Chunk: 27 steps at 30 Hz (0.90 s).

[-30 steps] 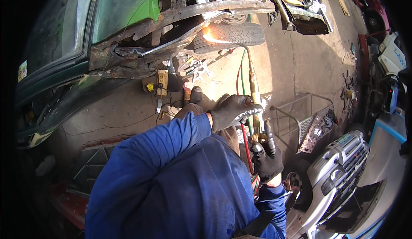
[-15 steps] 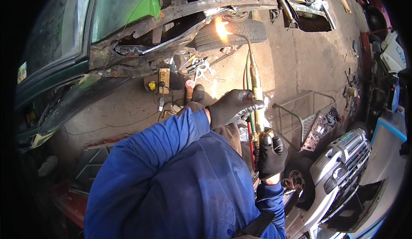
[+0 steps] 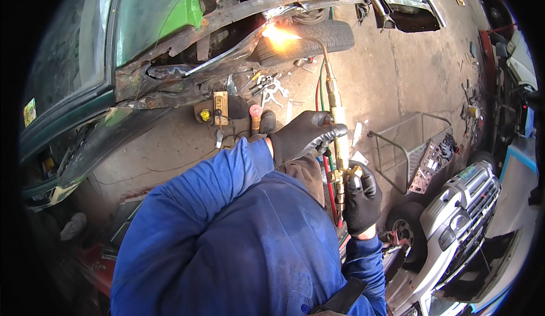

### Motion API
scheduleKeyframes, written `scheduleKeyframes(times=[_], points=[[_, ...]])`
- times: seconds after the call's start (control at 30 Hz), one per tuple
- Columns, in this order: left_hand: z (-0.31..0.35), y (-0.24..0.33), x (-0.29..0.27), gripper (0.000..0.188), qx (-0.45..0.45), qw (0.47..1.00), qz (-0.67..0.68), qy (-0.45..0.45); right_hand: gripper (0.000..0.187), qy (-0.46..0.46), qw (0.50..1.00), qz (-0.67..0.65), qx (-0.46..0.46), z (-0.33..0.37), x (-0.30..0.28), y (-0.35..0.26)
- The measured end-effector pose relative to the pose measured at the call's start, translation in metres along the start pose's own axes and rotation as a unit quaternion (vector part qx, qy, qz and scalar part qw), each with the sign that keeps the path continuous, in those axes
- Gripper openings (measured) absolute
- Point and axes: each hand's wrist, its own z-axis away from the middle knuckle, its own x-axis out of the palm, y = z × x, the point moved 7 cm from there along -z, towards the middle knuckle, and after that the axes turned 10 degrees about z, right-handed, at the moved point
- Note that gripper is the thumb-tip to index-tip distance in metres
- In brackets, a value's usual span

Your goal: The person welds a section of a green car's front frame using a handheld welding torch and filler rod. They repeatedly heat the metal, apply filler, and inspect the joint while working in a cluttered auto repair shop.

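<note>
Head view: L hand [image 3: 301, 138] is gripping lit torch [image 3: 342, 148] mid-barrel, above floor [image 3: 377, 72]; R hand [image 3: 363, 199] is pinching its valve knob [image 3: 355, 171]. Flame [image 3: 279, 36] is burning nr tyre [image 3: 329, 38]; wrist slip could be scorching it, knob mis-turn upsetting flame.

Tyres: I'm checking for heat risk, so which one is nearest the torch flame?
The upper tyre, overlapped by the flame in this view; the other tyre, beside the silver vehicle, sits away, lower right.
</note>
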Motion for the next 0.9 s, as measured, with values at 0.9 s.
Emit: scheduleKeyframes(times=[0.9], points=[[0.004, 0.029, -0.001, 0.038, 0.02, 0.998, -0.043, -0.028, 0.039, 0.019, 0.999, 0.027, -0.015, -0.004, 0.012, -0.027]])
